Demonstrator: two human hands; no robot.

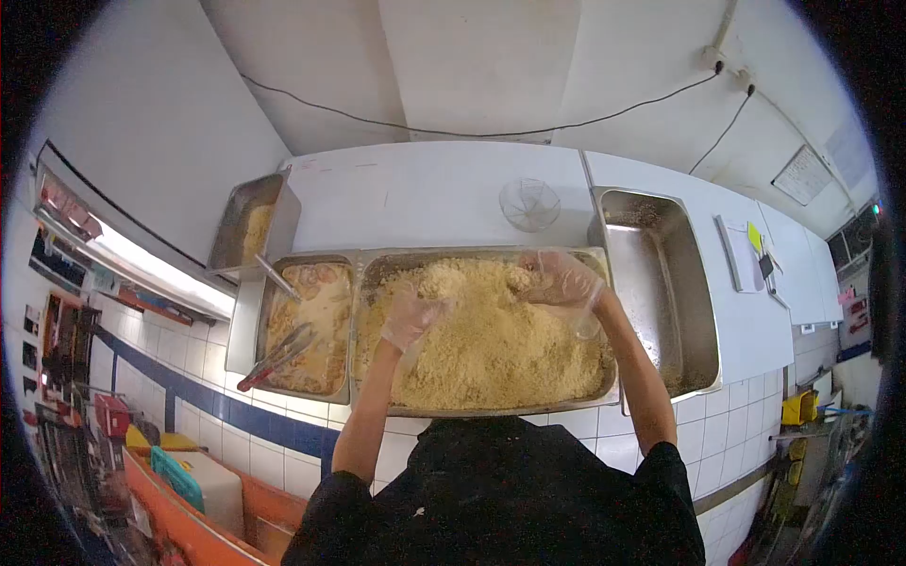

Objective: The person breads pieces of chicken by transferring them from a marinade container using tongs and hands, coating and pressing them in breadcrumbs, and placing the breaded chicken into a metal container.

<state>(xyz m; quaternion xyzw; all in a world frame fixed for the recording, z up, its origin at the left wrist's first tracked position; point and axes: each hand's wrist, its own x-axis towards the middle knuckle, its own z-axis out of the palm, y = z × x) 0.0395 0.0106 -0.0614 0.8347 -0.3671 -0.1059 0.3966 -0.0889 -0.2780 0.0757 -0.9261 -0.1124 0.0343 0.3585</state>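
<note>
A wide metal tray (491, 412) holds a thick bed of pale yellow breadcrumbs (500, 349). Both my hands are over its far half, in clear plastic gloves. My left hand (412, 316) rests at the crumbs on the left, fingers apart and pointing inward, beside a crumb-covered lump (442, 280). On the right, the fingers of my right hand (564, 281) curl around a clump of breadcrumbs (519, 280); whether a piece of food is inside cannot be made out. Left of the tray, a metal pan (351, 330) contains wet, battered-looking food pieces (316, 283).
Tongs (276, 357) with red handle ends and a metal utensil handle (278, 280) lie in the left pan. A smaller metal container (226, 236) stands behind it. A deep metal pan (670, 302) sits at right, a clear bowl (529, 205) behind, and a clipboard (741, 253) farther right.
</note>
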